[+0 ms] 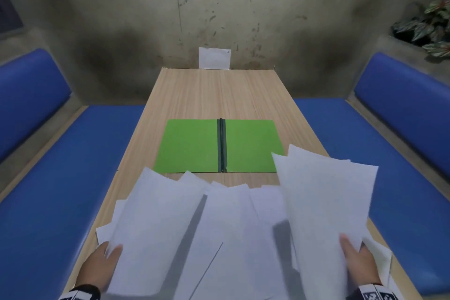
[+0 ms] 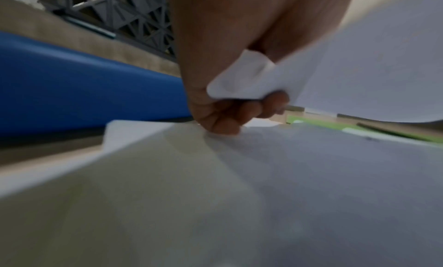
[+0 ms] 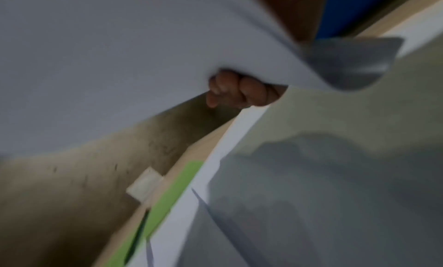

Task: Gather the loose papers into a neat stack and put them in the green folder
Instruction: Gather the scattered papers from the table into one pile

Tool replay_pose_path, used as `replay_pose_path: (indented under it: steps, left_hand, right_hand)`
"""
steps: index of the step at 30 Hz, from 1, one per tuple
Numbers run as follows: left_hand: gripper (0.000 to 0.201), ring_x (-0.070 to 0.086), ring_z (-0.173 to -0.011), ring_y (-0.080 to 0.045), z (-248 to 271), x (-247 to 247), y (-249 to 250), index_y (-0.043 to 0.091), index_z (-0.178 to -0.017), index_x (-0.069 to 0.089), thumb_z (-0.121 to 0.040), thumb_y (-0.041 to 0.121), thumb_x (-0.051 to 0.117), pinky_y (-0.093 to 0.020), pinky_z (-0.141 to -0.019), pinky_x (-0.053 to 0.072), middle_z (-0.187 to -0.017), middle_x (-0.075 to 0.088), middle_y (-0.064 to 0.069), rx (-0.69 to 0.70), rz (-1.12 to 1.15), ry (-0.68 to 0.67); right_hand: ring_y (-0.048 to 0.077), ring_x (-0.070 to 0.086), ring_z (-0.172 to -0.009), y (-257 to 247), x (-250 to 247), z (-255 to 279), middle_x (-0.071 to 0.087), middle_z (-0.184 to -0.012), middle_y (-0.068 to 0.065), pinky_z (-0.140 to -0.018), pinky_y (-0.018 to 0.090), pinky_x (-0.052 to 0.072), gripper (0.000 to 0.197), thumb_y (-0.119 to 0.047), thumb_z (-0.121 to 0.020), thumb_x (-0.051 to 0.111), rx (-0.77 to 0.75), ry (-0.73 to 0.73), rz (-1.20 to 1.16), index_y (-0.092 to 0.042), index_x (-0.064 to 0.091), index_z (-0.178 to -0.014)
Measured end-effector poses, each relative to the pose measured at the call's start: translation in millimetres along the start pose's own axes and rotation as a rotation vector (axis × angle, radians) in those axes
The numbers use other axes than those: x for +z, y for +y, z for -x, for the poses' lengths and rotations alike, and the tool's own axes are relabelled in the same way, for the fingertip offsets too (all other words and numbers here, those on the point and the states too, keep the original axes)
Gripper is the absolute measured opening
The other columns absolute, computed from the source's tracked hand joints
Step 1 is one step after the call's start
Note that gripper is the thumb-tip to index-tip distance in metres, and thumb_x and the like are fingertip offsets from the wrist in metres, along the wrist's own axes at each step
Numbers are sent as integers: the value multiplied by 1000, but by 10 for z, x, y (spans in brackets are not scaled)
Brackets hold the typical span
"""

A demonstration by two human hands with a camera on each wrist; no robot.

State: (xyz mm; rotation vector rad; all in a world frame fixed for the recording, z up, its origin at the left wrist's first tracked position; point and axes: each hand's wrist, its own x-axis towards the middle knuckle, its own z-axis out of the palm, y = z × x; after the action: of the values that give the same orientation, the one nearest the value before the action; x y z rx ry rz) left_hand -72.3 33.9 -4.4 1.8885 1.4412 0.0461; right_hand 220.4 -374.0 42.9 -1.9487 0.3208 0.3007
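Note:
The green folder [image 1: 219,146] lies open and flat on the wooden table [image 1: 207,92], its dark spine running down the middle. Several white papers [image 1: 231,226] are spread loosely on the near part of the table. My left hand [image 1: 102,260] grips the near corner of a raised sheet [image 1: 155,214]; in the left wrist view that hand [image 2: 230,108] has its fingers curled under the sheet's bent corner [image 2: 244,77]. My right hand [image 1: 358,258] holds up a few sheets [image 1: 326,197] at the right, fingers [image 3: 230,89] curled beneath them.
Blue padded benches [image 1: 60,190] [image 1: 389,165] run along both long sides of the table. A small white card [image 1: 214,58] leans against the stained wall at the far end. A leafy plant [image 1: 428,24] stands at the upper right.

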Motion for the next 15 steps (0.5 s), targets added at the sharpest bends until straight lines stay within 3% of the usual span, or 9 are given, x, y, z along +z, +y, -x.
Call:
replay_pose_path:
  steps: [2,3,6,11,15]
  left_hand:
    - [35,58,-93,-31,6,-3,-62,11,-101,66,-86,40,50,-34,-77,42,-103,64,-15,24,-149,-24]
    - [39,57,-101,-30,-5,2,-95,13,-103,68,-83,43,52,-35,-84,43,-110,61,-13,35,-219,-14]
    - [50,37,-131,-25,-16,28,-155,17,-121,61,-81,46,58,-36,-109,28,-140,43,-5,29,-336,-23]
    - [55,29,-136,-21,90,17,-38,29,-129,51,-82,57,47,-36,-111,26,-149,33,8,60,-486,-37]
    - [53,32,-133,-15,175,27,109,36,-128,49,-81,59,42,-39,-107,26,-144,38,13,70,-629,-50]
  right_hand:
    - [37,42,-128,46,127,73,46,-137,27,-109,38,27,46,-13,-90,55,6,-79,45,9,45,-129]
    - [37,47,-124,90,207,93,51,-132,28,-107,39,32,41,-14,-88,58,8,-119,101,7,52,-123]
    - [33,61,-101,252,443,103,65,-113,26,-90,38,47,25,-23,-86,62,7,-256,318,-2,64,-99]
    - [25,59,-90,339,752,176,66,-110,22,-74,27,42,26,-19,-85,61,-71,-386,475,-2,63,-106]
    - [24,58,-97,378,936,229,63,-111,16,-80,27,43,36,-14,-78,67,-48,-455,420,-7,56,-112]
